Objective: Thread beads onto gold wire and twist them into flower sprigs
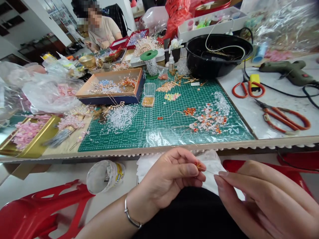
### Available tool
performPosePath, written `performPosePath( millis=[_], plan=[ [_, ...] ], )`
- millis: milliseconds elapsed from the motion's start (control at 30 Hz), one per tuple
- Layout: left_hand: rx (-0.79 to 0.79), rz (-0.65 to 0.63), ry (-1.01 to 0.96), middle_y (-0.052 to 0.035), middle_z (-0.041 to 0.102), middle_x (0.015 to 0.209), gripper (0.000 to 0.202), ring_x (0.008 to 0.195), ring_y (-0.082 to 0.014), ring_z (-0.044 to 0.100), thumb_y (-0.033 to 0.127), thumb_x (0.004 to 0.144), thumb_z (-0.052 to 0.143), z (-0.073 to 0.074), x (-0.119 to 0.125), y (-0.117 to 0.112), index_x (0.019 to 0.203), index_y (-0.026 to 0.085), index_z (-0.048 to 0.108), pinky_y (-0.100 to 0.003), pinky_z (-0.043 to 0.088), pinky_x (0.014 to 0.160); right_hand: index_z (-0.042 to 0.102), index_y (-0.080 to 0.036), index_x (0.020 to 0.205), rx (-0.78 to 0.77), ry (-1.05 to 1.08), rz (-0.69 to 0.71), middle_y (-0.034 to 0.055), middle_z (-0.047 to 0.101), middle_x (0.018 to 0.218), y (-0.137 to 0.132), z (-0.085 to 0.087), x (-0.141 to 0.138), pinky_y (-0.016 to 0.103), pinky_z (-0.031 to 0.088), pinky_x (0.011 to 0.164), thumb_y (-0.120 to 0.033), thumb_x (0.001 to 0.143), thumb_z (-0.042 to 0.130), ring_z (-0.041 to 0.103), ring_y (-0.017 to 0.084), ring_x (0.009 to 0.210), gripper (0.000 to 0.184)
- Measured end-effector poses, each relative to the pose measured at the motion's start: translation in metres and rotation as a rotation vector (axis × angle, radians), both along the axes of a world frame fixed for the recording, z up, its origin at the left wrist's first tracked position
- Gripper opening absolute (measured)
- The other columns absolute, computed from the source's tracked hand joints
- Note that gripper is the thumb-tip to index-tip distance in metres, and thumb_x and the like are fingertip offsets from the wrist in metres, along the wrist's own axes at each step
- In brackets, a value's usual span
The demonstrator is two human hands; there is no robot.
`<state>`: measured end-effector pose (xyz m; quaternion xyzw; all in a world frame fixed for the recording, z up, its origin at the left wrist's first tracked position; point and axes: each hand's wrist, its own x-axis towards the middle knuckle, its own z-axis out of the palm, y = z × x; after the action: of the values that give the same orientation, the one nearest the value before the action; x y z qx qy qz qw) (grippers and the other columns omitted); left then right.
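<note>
My left hand is closed in a pinch on a small orange bead threaded on a thin wire, held over my lap below the table edge. My right hand comes in from the right, fingers pressed together, its fingertips pinching the wire's other end. A white cloth or plastic piece lies under both hands. On the green cutting mat above lie a beaded wire piece with orange and clear beads and heaps of clear beads.
A box of beaded ornaments, a black bowl, orange-handled scissors, pliers and a glue gun sit on the table. Red plastic stools and a tipped plastic cup are on the floor. A person sits at the far end.
</note>
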<state>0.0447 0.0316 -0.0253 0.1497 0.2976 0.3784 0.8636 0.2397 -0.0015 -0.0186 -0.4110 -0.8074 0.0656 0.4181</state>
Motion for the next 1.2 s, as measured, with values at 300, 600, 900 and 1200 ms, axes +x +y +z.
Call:
performPosePath(
  millis=[300,600,900,1200],
  plan=[
    [0.007,0.0,0.025,-0.0027,0.075,0.082,0.019,0.068,-0.0096,0.073,0.008,0.073,0.086,0.001,0.003,0.002,0.082,0.014,0.07,-0.018,0.06,0.066,0.059,-0.02,0.096,0.022,-0.062,0.016,-0.0009,0.06,0.065,0.001,0.0,0.005,0.03,0.05,0.049,-0.003,0.087,0.064,0.057,0.014,0.052,0.02],
    [0.033,0.004,0.057,-0.0024,0.075,0.082,0.019,0.069,-0.0094,0.072,0.008,0.072,0.086,0.002,0.003,0.001,0.082,0.014,0.071,-0.018,0.06,0.067,0.056,-0.024,0.09,-0.001,-0.052,-0.009,-0.0017,0.06,0.062,0.002,0.006,0.001,0.032,0.05,0.049,-0.004,0.089,0.06,0.058,0.015,0.05,0.02],
    [0.041,-0.017,0.077,-0.0021,0.074,0.083,0.021,0.068,-0.0091,0.071,0.011,0.071,0.088,0.003,0.005,0.001,0.083,0.015,0.071,-0.018,0.058,0.067,0.055,-0.023,0.088,-0.034,-0.02,-0.006,-0.0014,0.06,0.067,0.002,0.003,0.001,0.029,0.049,0.051,-0.004,0.089,0.062,0.055,0.013,0.054,0.021],
    [0.045,-0.026,0.106,-0.0015,0.073,0.081,0.023,0.067,-0.009,0.07,0.012,0.068,0.09,0.006,0.007,0.0,0.08,0.014,0.07,-0.017,0.055,0.064,0.054,-0.023,0.089,-0.037,-0.062,0.069,-0.002,0.059,0.062,0.011,0.005,-0.001,0.027,0.046,0.049,-0.007,0.092,0.058,0.054,0.014,0.051,0.017]
  ],
)
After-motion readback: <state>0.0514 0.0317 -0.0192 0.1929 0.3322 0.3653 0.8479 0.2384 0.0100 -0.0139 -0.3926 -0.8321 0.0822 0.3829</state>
